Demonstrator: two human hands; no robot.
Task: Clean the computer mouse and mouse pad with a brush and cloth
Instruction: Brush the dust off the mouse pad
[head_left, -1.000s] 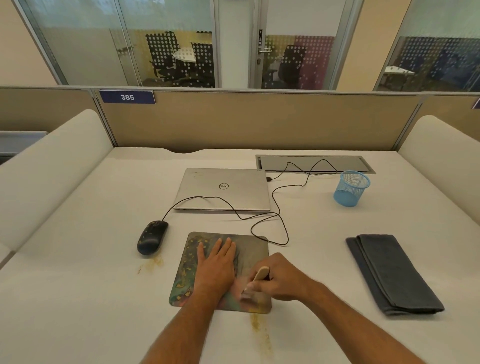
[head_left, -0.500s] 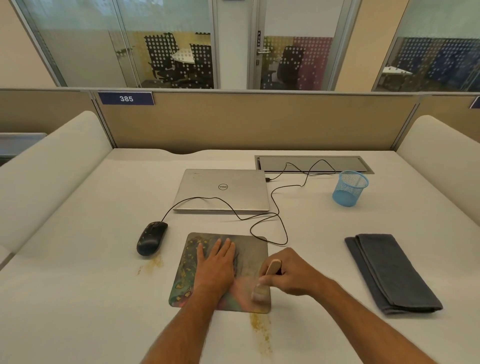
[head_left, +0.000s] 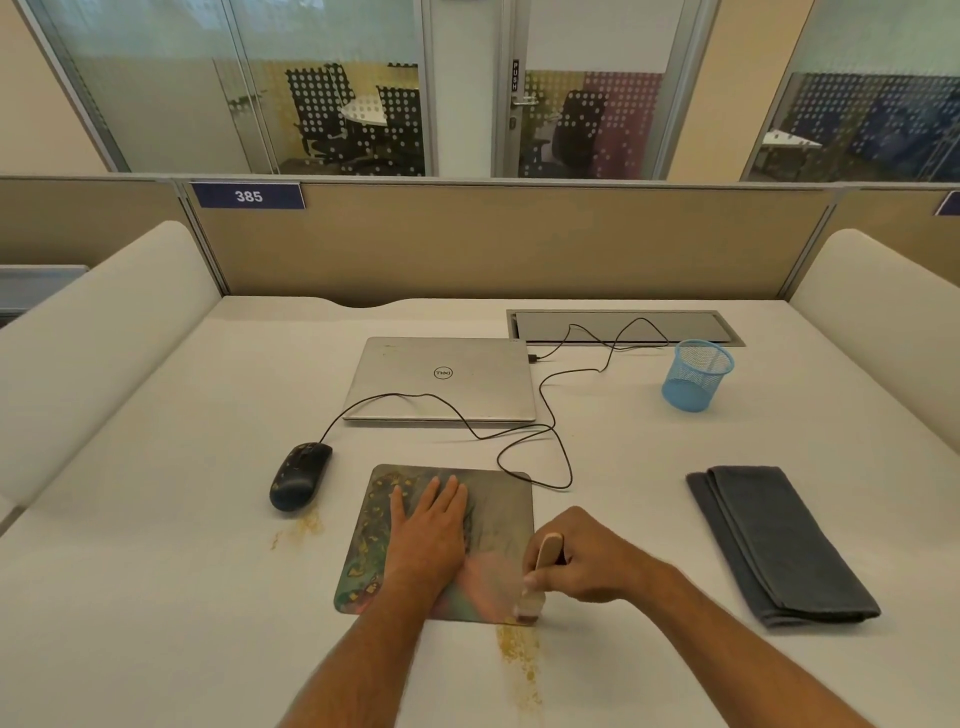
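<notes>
Head view.

Pad (head_left: 498, 514): multicoloured, flat on the white table (head_left: 156, 597), near the front edge; position unchanged from the earlier frames.

Left hand (head_left: 428, 530): palm down, fingers straight and together, pressing on the pad's middle, same place as half a second ago.

Right hand (head_left: 582, 558): fingers curled round the pale handle of the brush (head_left: 537, 582). Bristle end sits blurred on the pad's front right corner, at the edge; a second ago it was further in on the pad, and it has worked toward that corner since.

Crumbs (head_left: 517, 654): yellowish trail on the table just in front of that corner, a little longer than a second ago. A second small patch lies just in front of the mouse.

Mouse (head_left: 300, 475): black, on the table left of the pad, apart from it, unmoved. Its cable loops past the pad's far right corner.

Cloth (head_left: 779, 540): dark grey, folded, well right of the pad, untouched.

Laptop (head_left: 441, 379): silver, closed, behind the pad.

Cup (head_left: 696, 375): blue mesh, upright, right of the laptop.
</notes>
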